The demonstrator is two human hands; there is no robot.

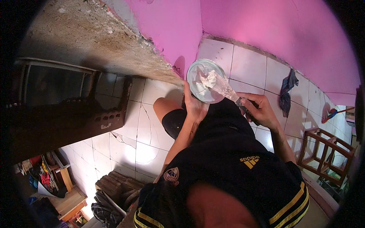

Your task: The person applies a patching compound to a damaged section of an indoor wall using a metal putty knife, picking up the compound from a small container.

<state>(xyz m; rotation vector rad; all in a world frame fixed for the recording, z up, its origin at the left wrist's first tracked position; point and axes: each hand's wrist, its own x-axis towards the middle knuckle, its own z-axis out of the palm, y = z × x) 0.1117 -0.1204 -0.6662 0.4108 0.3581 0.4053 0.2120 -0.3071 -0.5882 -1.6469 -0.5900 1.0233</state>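
A round, pale tub [218, 99] with white paste [201, 81] inside is held up in front of my body. My left hand [195, 107] is closed on its lower left side, with the thumb along the outer wall. In my right hand [262, 110] is the dark handle of a putty knife [225, 88], fingers wrapped round it. The knife's wide blade is smeared with paste and reaches over the tub, a thick lump at its tip. Part of my left hand's fingers is hidden beneath the tub.
Pink walls [247, 22] meet behind the tub; a rough, unpainted wall [95, 41] stands at left. A dark cloth [288, 91] lies on the white tiled floor [247, 60]. A wooden frame [325, 154] is at right, dark furniture [64, 117] at left.
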